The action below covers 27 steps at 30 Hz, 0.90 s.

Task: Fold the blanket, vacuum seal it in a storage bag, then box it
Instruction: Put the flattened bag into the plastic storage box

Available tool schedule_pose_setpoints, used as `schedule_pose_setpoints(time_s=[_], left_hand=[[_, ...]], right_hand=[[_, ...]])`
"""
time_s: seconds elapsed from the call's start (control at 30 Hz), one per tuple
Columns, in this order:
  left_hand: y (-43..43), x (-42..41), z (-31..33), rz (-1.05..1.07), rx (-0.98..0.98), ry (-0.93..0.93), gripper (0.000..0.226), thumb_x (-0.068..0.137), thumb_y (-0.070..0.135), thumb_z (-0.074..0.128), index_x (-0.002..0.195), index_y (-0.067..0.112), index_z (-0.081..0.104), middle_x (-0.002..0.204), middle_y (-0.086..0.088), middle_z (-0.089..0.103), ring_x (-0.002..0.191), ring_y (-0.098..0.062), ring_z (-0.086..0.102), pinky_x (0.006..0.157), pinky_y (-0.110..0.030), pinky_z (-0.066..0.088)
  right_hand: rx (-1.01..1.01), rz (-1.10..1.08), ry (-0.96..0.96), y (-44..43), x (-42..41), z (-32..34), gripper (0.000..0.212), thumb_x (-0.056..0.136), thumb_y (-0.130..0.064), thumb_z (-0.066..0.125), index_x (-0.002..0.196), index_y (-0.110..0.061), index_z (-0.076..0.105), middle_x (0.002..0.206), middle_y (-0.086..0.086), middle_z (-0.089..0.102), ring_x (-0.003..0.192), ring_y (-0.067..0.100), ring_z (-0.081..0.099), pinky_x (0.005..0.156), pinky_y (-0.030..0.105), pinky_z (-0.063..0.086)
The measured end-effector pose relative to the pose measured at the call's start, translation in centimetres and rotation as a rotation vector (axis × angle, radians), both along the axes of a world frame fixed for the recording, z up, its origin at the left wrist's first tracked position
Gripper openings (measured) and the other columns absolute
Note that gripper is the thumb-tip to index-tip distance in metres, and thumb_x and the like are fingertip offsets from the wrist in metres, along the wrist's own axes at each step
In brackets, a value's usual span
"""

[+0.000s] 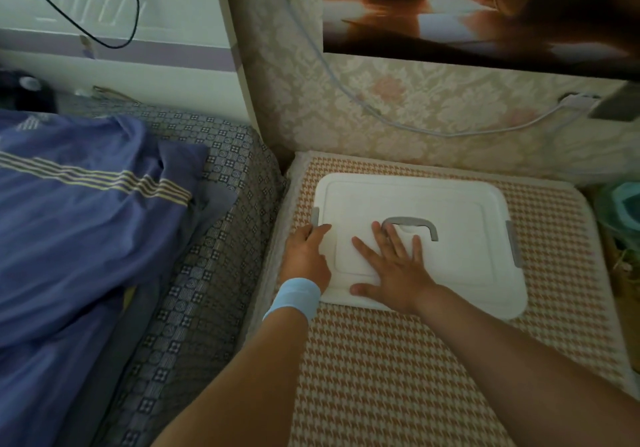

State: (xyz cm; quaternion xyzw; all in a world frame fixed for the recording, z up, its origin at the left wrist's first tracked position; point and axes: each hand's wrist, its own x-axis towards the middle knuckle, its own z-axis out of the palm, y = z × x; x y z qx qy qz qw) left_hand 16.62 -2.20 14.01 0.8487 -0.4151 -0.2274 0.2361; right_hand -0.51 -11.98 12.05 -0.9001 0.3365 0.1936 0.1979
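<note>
While pressing the lid (467, 266) flat with the spread right grip (394, 270), work the latch (315, 216) at the left grip (306, 256) evenly; cannot tell whether pinching or merely touching.

No readable text, no labels, no brand names, no numbers, no signs anywhere in view
</note>
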Motion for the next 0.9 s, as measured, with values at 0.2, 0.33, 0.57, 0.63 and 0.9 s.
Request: schedule_pose_setpoints(time_s=[0.2,0.33,0.57,0.63,0.9], left_hand=[[-1.4,-2.9,1.0,-0.518,0.210,-0.338,0.075,0.085,0.052,0.055,0.150,0.042,0.020,0.161,0.002,-0.001,0.148,-0.025,-0.005,0.121,-0.043,0.002],[-3.6,-4.6,0.3,-0.757,0.474,-0.377,0.116,0.068,0.078,0.060,0.151,0.038,-0.010,0.157,0.001,-0.030,0.143,-0.031,-0.028,0.117,-0.058,-0.007],[-6.4,-3.1,0.8,-0.784,0.554,-0.389,0.129,0.057,0.076,0.072,0.151,0.040,-0.010,0.158,0.002,-0.028,0.144,-0.034,-0.026,0.116,-0.061,0.003],[-7.2,-1.4,1.4,-0.773,0.576,-0.390,0.128,0.059,0.073,0.073,0.151,0.041,-0.010,0.158,0.003,-0.028,0.145,-0.033,-0.024,0.118,-0.059,0.006],[-10.0,6.1,2.7,-0.651,0.593,-0.397,0.109,0.075,0.057,0.073,0.152,0.041,-0.003,0.160,0.004,-0.021,0.148,-0.027,-0.013,0.119,-0.051,0.014]], right_hand=[[0.033,0.003,-0.179,-0.5,-2.8,1.0,0.115,0.078,-0.083,0.051,0.159,-0.030,-0.010,0.161,-0.002,-0.034,0.145,0.015,-0.037,0.122,0.052,-0.012],[-0.202,-0.060,0.011,-1.8,-9.2,1.7,0.125,0.066,-0.096,0.038,0.159,-0.028,-0.009,0.161,0.002,-0.034,0.145,0.021,-0.038,0.118,0.061,-0.015],[-0.076,-0.171,0.157,-4.2,-10.5,2.6,0.126,0.057,-0.102,0.031,0.150,-0.042,-0.029,0.153,-0.006,-0.047,0.141,0.025,-0.044,0.111,0.073,-0.014],[-0.054,-0.166,0.143,-4.8,-8.6,2.9,0.129,0.052,-0.104,0.025,0.151,-0.041,-0.029,0.154,-0.006,-0.045,0.141,0.026,-0.043,0.110,0.074,-0.014],[-0.004,-0.064,0.139,-9.7,0.2,3.2,0.131,0.071,-0.081,0.062,0.152,-0.033,-0.030,0.152,-0.002,-0.048,0.139,0.034,-0.044,0.107,0.079,-0.012]])
